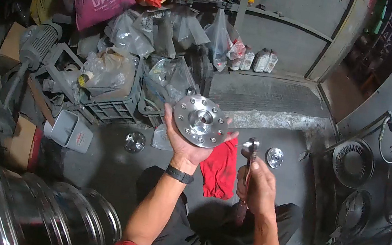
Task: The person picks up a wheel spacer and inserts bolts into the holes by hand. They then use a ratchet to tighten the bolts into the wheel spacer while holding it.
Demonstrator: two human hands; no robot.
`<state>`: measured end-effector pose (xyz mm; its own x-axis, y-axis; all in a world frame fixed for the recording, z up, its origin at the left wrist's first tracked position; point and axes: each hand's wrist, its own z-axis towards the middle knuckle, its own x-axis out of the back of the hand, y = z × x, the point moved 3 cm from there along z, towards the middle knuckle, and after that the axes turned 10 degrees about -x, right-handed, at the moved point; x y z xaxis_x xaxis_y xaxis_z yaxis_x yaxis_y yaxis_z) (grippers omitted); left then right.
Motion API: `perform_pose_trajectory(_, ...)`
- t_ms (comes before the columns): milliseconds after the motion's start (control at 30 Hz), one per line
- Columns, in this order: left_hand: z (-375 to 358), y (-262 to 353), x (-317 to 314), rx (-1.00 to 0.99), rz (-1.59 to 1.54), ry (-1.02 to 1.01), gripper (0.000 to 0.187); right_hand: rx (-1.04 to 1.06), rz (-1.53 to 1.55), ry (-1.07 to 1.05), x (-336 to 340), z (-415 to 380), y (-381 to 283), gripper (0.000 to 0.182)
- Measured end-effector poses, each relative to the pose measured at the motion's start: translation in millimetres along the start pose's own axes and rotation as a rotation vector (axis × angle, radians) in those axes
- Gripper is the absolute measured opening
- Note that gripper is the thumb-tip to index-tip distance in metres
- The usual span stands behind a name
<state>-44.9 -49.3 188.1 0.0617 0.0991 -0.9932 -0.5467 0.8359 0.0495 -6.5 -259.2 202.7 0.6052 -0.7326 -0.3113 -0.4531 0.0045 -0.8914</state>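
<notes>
My left hand [182,152] supports a round, shiny metal flange [188,130] from below, palm up, with the thumb and fingers at its edge. A ring of bolts surrounds the flange's raised centre hole. To the right, my right hand [262,188] is wrapped round a ratchet wrench [241,211]. The wrench stands roughly upright, its head at the top, apart from the flange. A red cloth [216,181] lies on the floor between my hands. Two similar metal discs rest on the floor: one disc [275,157] beyond my right hand, another disc [135,142] to the left.
Plastic crates [112,106] with bagged parts stand ahead to the left, near a grey bin [69,130]. Several bottles [261,60] line the back wall. Wheel rims [49,207] crowd the lower left. At right is a black stand [320,192] with ring-shaped parts.
</notes>
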Motion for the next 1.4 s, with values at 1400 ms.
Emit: perform_pose_trajectory(1400,-6.4,-15.1,-4.4,-0.120,0.364,-0.002,0.072,0.307,-0.331,-0.014,-21.1,11.9,6.3,0.046)
